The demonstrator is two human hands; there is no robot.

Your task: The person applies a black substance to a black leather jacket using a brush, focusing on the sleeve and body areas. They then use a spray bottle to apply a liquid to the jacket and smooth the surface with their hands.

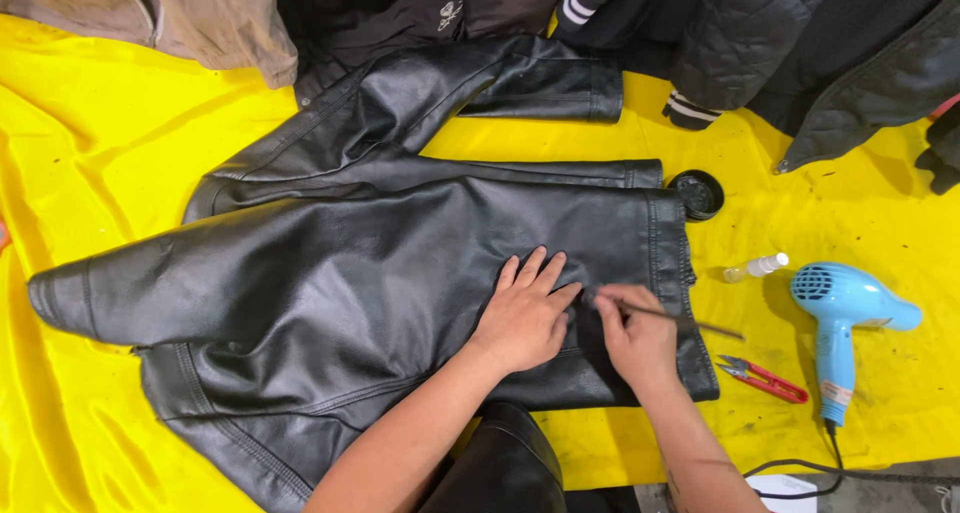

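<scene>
A black leather jacket [330,273] lies spread flat on a yellow cloth [90,163], hem toward the right. My left hand [525,313] rests flat on the jacket near the hem, fingers spread. Beside it, my right hand [635,333] pinches a thin brush [690,322], its tip on the leather between the two hands and its handle pointing right.
An open round tin of black paste [697,193] sits by the hem. A small clear bottle [757,267], red thread snips [765,378] and a blue hair dryer [845,318] with its black cord [800,465] lie to the right. Dark jackets [760,33] and a tan garment [200,13] pile along the top.
</scene>
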